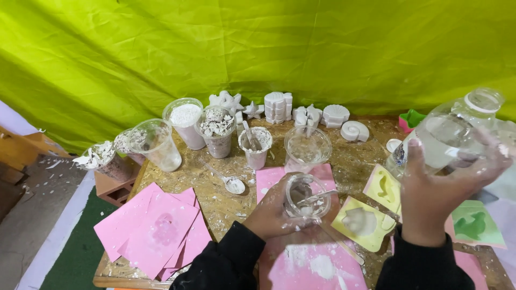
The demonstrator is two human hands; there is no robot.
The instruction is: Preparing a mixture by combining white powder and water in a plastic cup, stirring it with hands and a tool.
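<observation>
My left hand [271, 212] grips a small clear plastic cup [305, 194] with a spoon in it, held over a pink sheet [312, 266] dusted with white powder. My right hand [438, 190] holds a clear plastic bottle [449, 134] raised and tilted at the right, its open mouth pointing up and to the right. Both hands are smeared with white plaster. Yellow moulds [363, 220] with shell and seahorse shapes lie between the two hands.
Several clear cups [156, 142] with white powder and broken pieces stand along the back of the chipboard table [215, 198]. White cast shells and stars [279, 107] line the rear. A spoon [231, 183], stacked pink moulds [158, 231] and a green mould [473, 223] lie around.
</observation>
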